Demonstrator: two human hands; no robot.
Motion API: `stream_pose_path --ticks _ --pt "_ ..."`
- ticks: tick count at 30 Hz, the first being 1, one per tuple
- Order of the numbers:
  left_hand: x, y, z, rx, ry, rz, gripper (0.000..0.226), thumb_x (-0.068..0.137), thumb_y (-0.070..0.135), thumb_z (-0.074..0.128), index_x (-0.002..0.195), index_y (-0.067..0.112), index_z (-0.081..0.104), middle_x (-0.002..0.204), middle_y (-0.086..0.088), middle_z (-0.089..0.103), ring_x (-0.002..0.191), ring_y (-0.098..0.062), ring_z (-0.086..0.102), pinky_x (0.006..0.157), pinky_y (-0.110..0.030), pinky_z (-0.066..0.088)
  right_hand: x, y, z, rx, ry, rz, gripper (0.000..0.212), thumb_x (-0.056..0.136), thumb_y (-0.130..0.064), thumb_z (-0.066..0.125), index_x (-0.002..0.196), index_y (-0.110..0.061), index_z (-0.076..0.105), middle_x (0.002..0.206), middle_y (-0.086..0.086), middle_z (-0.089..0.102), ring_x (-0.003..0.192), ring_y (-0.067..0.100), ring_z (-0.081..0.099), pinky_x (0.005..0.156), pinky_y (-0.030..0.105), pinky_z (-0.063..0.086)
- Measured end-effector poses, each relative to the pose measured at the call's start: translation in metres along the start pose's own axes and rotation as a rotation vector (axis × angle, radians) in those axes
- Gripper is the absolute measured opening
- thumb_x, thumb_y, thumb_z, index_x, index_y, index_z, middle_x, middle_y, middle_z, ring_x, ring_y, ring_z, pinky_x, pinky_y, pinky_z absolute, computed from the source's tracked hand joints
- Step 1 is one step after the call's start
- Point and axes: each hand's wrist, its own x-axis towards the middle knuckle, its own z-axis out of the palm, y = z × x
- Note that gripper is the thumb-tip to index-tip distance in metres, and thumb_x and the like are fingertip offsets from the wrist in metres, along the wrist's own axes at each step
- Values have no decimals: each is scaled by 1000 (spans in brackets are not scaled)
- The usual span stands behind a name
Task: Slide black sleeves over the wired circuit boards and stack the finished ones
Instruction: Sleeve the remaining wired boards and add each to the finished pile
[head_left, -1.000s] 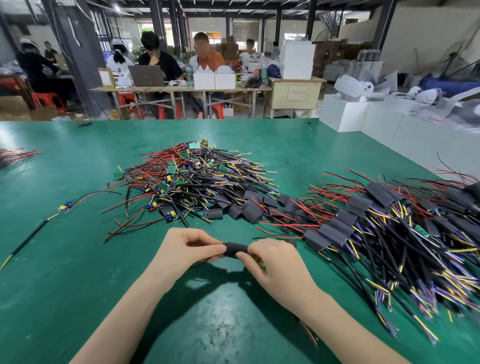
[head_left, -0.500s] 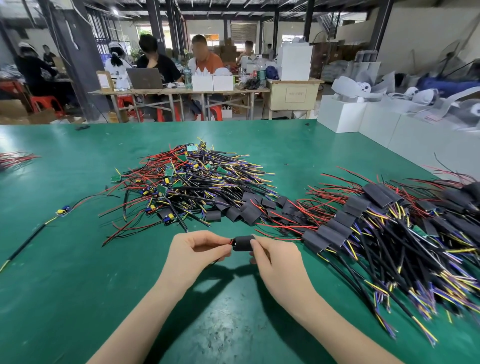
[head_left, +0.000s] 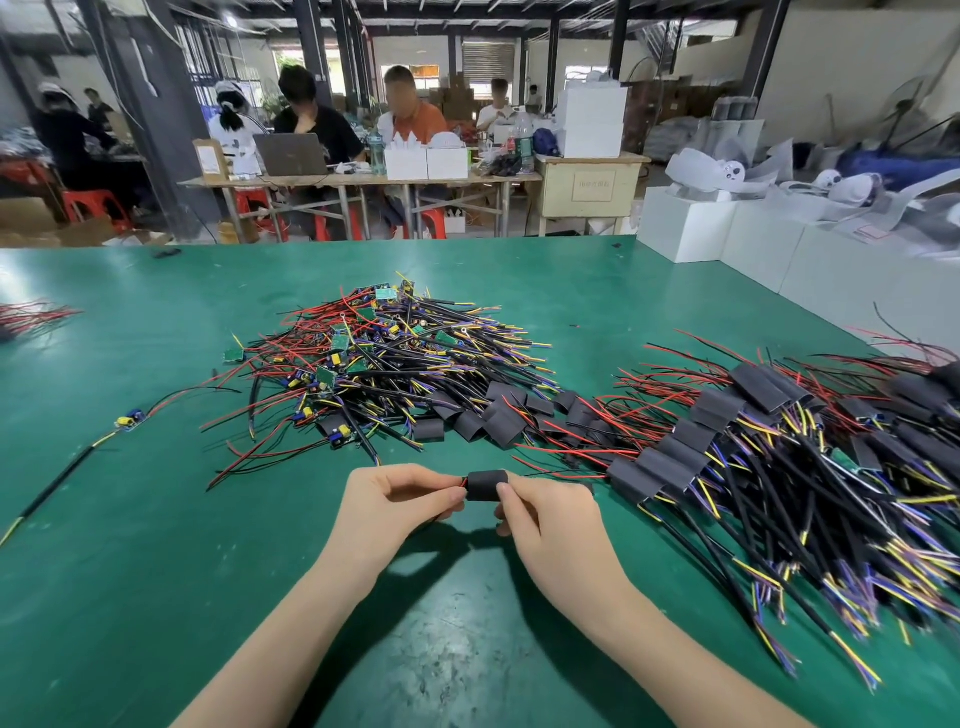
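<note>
Between the hands, above table: black sleeve (head_left: 487, 485), long axis left-right
Grip: right hand (head_left: 545, 519) pinches sleeve; left hand (head_left: 395, 501) pinches wires at its left end
Finished stack (head_left: 675, 457): to the right, right hand nearer

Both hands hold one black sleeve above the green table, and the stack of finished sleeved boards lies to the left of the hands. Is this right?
Not quite. The head view shows the stack of finished sleeved boards to the right of the hands, not the left. The rest stands: the left hand and right hand hold one black sleeve above the green table.
</note>
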Motion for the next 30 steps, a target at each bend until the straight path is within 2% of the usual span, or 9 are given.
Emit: stream_pose_path --ticks 4,6,8,10,12,15,21,26,30 --pt "1 1 1 -31 -18 -45 12 76 -1 77 72 10 76 70 -14 73 62 -18 68 61 -17 52 2 -2 -1 18 -28 -26 24 92 -25 54 112 -32 66 82 -6 66 77 15 58 75 32 47" --pt "2 2 2 -67 -25 -84 12 77 -1 77 72 9 75 71 -15 73 62 -19 70 58 -17 52 3 -1 -1 -39 -30 -38 45 87 -27 61 131 -31 53 109 -6 64 97 15 58 87 32 46" --pt "2 2 4 -60 -42 -118 12 78 0 76 71 9 74 70 -16 72 59 -17 69 56 -17 53 4 1 -2 -150 -8 -89 62 84 -26 65 141 -27 42 125 -7 55 108 17 55 88 32 46" --pt "2 0 7 -45 -51 -159 13 79 1 76 69 9 74 68 -16 71 53 -15 65 55 -16 52 5 0 -5 -211 -1 -187 54 78 -20 69 130 -24 55 117 -5 60 101 21 60 76 33 51" --pt "3 -2 9 -29 -54 -188 14 80 2 75 68 9 74 66 -16 71 49 -13 62 53 -16 51 6 0 -6 -285 49 -278 31 71 -18 73 102 -20 70 93 -2 68 85 24 65 62 31 54" --pt "4 -3 7 -13 -54 -196 14 81 3 75 69 9 74 66 -16 71 51 -14 62 55 -17 51 7 -2 -7 -358 38 -328 11 73 -22 69 84 -20 70 76 -4 66 73 23 64 54 27 51" --pt "1 3 4 88 -86 18 10 82 1 73 85 10 73 70 -7 71 58 -14 63 59 -20 53 10 7 -5 -365 -104 -362 28 97 -33 40 120 -23 53 110 -4 57 107 20 52 81 34 45" --pt "2 4 -2 250 -138 210 15 79 6 78 84 20 77 81 -2 75 73 -7 67 67 -14 50 13 11 -8 -296 -207 -438 33 101 -31 38 129 -19 49 107 1 59 99 22 46 88 34 39" --pt "4 3 -7 270 -189 231 14 81 8 77 88 20 77 86 1 76 82 -12 71 78 -27 55 10 9 -12 -49 -246 -367 30 102 -29 37 130 -22 47 110 -3 61 100 20 52 88 36 41"
